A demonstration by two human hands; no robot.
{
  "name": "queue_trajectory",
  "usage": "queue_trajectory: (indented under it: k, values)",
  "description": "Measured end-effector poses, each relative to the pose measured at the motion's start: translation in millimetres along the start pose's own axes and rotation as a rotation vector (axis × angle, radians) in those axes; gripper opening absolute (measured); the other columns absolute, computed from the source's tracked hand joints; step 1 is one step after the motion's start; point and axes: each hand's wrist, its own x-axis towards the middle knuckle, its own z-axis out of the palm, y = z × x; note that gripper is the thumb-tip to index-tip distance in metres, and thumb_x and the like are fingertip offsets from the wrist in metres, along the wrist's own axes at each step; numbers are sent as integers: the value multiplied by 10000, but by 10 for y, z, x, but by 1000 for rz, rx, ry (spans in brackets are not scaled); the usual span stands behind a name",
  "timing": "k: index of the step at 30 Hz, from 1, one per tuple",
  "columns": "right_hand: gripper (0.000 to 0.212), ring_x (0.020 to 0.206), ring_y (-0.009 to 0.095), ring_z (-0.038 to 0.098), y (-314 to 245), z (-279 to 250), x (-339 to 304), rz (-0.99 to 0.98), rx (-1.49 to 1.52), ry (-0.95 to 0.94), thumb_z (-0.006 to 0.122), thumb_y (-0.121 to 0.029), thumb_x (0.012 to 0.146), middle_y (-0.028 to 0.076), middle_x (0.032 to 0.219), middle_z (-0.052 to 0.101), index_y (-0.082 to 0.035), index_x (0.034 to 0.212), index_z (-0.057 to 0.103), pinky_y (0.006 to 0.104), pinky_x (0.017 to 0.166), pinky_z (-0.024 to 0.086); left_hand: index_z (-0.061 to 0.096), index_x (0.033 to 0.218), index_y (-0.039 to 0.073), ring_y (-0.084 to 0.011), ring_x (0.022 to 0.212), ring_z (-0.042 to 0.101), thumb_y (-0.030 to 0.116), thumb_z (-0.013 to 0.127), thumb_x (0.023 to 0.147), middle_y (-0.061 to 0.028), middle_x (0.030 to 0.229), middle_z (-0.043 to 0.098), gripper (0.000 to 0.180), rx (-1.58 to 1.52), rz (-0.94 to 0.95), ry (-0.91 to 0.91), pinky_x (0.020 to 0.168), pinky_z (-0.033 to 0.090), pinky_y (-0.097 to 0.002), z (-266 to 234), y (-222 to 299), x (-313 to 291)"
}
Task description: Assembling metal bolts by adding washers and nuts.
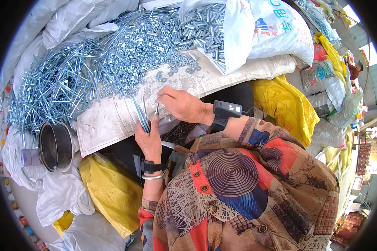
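Far left: a dark metal pot (55, 146) lies tipped on its side on white sacking, mouth facing the camera; nothing visible inside. Above it, a heap of long threaded rods (54, 90) spreads across a white sack cloth (113, 117), running into a pile of small nuts (142, 46), all within arm's reach. Centre: left hand (148, 140) is closed around a bundle of rods (140, 113), held upright, likely to keep the ends exposed. Right hand (181, 104) pinches something small at the tip of one rod; probably a nut, too small to confirm. Right: an open white sack (234, 37) spills short bolts (203, 27). Yellow bags (287, 106) beyond.
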Motion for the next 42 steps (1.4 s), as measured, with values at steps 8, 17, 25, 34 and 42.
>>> queue_trajectory:
  k: [8, 17, 25, 34, 42]
  values:
    - [205, 858, 294, 556, 798, -48, 221, -3, -457, -25, 549, -30, 750, 121, 891, 564, -22, 949, 597, 380, 782, 453, 524, 888, 68, -16, 429, 366, 294, 608, 900, 45, 578, 439, 242, -416, -285, -72, 360, 278, -170, -8, -49, -1]
    - [79, 750, 329, 562, 1185, 204, 279, 71, -644, -68, 521, -89, 710, 161, 758, 553, -26, 671, 547, 422, 632, 462, 547, 873, -3, -25, 513, 345, 198, 541, 930, 58, 638, 431, 209, -364, -285, -124, 432, 282, -214, 53, -145, 49]
    - [85, 744, 283, 560, 1314, 361, 320, 123, -666, 47, 584, -118, 639, 121, 732, 560, -34, 632, 595, 395, 625, 444, 451, 900, 42, -53, 385, 337, 290, 577, 912, -5, 597, 408, 278, -336, -335, -103, 326, 240, -193, 175, -26, 52]
    - [105, 716, 296, 563, 1248, 240, 380, -18, -694, -106, 611, -122, 623, 127, 712, 567, -19, 637, 607, 404, 612, 437, 455, 987, 3, -63, 401, 337, 316, 575, 912, -10, 605, 389, 344, -206, -289, -109, 322, 244, -205, 196, 102, 7]
    - [130, 593, 164, 593, 655, -216, 263, 544, 683, -77, 603, -72, 703, 78, 700, 605, 4, 806, 625, 301, 519, 469, 453, 982, 14, -60, 381, 327, 313, 554, 928, -7, 579, 377, 320, -210, -355, -104, 314, 228, -214, 209, 149, 15]
